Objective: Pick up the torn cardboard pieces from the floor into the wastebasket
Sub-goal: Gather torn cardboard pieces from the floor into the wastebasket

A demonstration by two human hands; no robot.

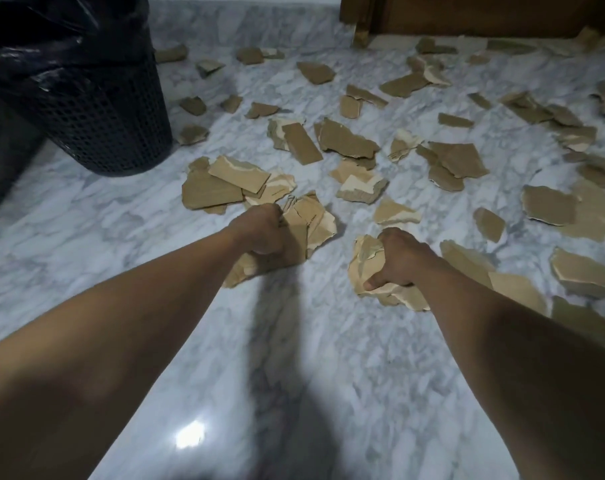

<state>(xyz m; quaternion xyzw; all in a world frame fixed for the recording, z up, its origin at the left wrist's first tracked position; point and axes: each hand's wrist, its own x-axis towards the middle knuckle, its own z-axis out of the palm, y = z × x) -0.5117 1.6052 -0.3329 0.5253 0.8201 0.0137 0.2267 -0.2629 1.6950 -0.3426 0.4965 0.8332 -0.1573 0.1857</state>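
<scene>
Head view, looking down at a white-grey marble floor. Both bare forearms extend forward. Left hand: grip closed into a fist around a bundle of torn cardboard pieces, several layers fanning out above and to the right of the knuckles, one bearing small printed text; a further edge shows below the fist. Right hand: grip likewise closed, thumb wrapped underneath, clutching a second crumpled wad of cardboard that sticks out to the left of and below the hand. Whether either bundle touches the floor cannot be told. Many more loose cardboard scraps lie scattered over the floor ahead and to the right, some overlapping in small heaps, the nearest heap just beyond the left hand. The wastebasket, dark mesh with a black plastic liner folded over its rim, stands at upper left, a few scraps near its base. Wooden furniture runs along the top edge. A bright light reflection on the floor between the arms.
</scene>
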